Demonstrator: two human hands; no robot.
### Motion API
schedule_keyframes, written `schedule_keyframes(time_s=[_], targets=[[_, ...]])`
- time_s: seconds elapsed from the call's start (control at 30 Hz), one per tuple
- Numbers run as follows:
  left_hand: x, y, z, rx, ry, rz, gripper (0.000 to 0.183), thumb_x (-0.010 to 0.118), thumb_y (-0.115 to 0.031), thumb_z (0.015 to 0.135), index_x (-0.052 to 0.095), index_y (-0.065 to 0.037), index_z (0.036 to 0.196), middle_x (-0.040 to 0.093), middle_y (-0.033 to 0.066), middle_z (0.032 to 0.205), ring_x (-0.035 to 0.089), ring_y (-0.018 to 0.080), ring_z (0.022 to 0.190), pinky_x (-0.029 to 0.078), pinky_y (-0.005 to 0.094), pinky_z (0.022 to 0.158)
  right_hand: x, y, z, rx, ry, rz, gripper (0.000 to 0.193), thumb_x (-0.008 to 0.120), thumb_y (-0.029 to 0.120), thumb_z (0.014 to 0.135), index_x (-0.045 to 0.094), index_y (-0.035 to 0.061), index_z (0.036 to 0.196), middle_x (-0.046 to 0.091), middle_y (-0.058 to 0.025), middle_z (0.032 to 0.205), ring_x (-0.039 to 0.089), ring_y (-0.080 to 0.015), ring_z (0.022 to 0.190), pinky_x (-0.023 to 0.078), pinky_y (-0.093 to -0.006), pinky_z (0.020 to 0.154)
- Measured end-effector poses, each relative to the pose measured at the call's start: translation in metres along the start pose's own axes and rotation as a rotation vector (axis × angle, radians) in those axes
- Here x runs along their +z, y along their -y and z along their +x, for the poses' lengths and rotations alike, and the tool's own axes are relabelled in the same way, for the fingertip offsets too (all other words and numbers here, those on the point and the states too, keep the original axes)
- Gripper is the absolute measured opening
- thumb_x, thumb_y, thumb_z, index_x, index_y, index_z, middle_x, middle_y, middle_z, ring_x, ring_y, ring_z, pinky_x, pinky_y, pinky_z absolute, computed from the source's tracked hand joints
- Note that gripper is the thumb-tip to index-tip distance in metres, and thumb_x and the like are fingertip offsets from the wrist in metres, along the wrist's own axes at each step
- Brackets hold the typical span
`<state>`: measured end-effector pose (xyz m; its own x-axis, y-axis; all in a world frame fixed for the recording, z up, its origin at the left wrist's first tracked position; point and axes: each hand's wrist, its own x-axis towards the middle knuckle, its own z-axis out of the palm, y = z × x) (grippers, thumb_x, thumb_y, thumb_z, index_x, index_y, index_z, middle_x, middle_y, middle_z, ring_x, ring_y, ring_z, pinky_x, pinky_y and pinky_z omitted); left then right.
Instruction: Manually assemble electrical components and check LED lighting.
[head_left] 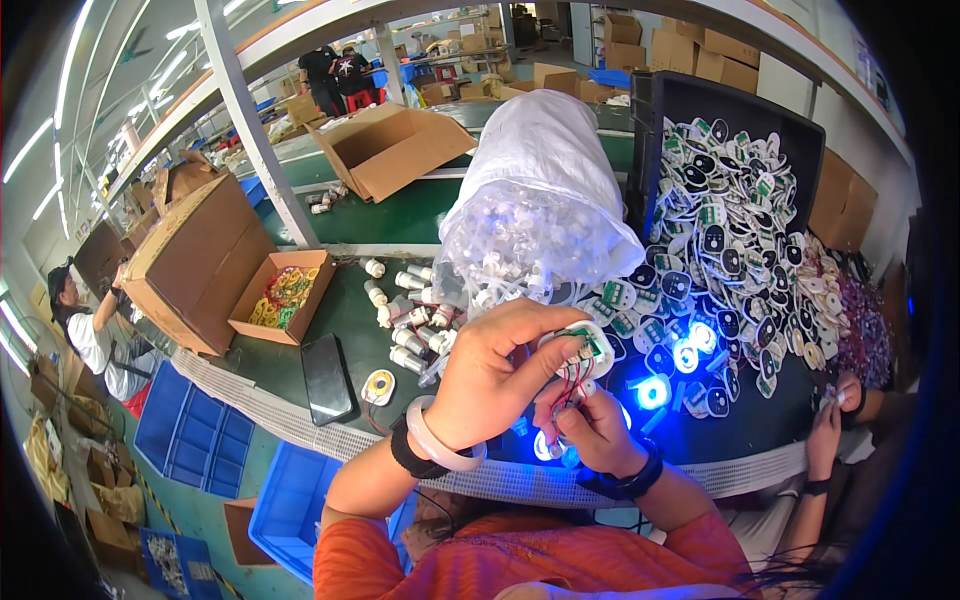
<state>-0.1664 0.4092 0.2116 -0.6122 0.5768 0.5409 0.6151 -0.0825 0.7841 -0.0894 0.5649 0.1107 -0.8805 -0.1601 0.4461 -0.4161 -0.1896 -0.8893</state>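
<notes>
Two hands (500,375) (590,430), one wired module (585,345)

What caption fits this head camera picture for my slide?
Left hand and right hand hold a small wired circuit part over a green table, beside glowing blue lights.

Both forearms come up from the lower edge and meet in the middle, bent at the elbows, with orange sleeves at the upper arms. The left hand (495,375) is raised, back toward the camera, fingers curled over and pinched shut, a pale bangle and dark band at its wrist. The right hand (590,425) sits just below it, touching, fingers closed, a dark band around its wrist.
</notes>
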Motion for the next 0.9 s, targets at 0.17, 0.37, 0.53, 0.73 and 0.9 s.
schedule_keyframes(time_s=[0.17, 0.37, 0.53, 0.73, 0.9], targets=[[-0.0002, 0.0001, -0.0007, 0.006, 0.000, 0.004, 0.021, 0.067, -0.006, 0.090, 0.070, -0.002, 0.110, 0.070, 0.0083, 0.096, 0.063, 0.0148, 0.086, 0.048, 0.0274, 0.078, -0.0001, -0.0015, -0.0008, -0.008, 0.000, 0.009, 0.024, 0.050, 0.021, 0.102, 0.054, -0.0017, 0.109, 0.061, -0.0077, 0.088, 0.058, -0.0100, 0.067, 0.050, -0.0250, 0.059], [-0.0002, 0.0024, -0.0009, 0.010, 0.000, 0.008, 0.021, 0.067, -0.007, 0.090, 0.070, -0.002, 0.110, 0.070, 0.0079, 0.095, 0.063, 0.0143, 0.086, 0.048, 0.0271, 0.077, -0.0006, -0.0007, -0.0001, -0.018, 0.012, -0.003, 0.023, 0.051, 0.020, 0.102, 0.054, -0.0013, 0.109, 0.061, -0.0076, 0.088, 0.058, -0.0097, 0.067, 0.049, -0.0248, 0.059], [-0.0002, 0.0002, -0.0017, -0.021, -0.003, 0.007, 0.021, 0.067, -0.007, 0.090, 0.070, -0.002, 0.111, 0.070, 0.0075, 0.095, 0.063, 0.0136, 0.085, 0.048, 0.0265, 0.076, -0.0003, 0.0012, -0.0006, 0.017, 0.010, -0.017, 0.021, 0.051, 0.018, 0.101, 0.054, -0.0012, 0.107, 0.061, -0.0075, 0.087, 0.059, -0.0101, 0.067, 0.049, -0.0249, 0.059], [0.0002, 0.0021, -0.0017, 0.000, -0.012, 0.003, 0.021, 0.067, -0.007, 0.090, 0.070, -0.002, 0.111, 0.069, 0.0072, 0.094, 0.062, 0.0130, 0.083, 0.048, 0.0258, 0.075, -0.0009, 0.0022, 0.0004, 0.012, 0.019, -0.032, 0.022, 0.051, 0.019, 0.101, 0.055, -0.0013, 0.109, 0.061, -0.0070, 0.086, 0.059, -0.0102, 0.067, 0.050, -0.0251, 0.059], [0.0000, 0.0028, -0.0018, -0.002, -0.010, 0.005, 0.022, 0.067, -0.008, 0.090, 0.070, -0.002, 0.111, 0.069, 0.0074, 0.094, 0.063, 0.0131, 0.083, 0.048, 0.0259, 0.075, 0.0001, 0.0020, 0.0003, 0.004, 0.016, -0.038, 0.022, 0.051, 0.019, 0.101, 0.056, -0.0013, 0.109, 0.062, -0.0066, 0.086, 0.059, -0.0097, 0.067, 0.050, -0.0249, 0.059]])
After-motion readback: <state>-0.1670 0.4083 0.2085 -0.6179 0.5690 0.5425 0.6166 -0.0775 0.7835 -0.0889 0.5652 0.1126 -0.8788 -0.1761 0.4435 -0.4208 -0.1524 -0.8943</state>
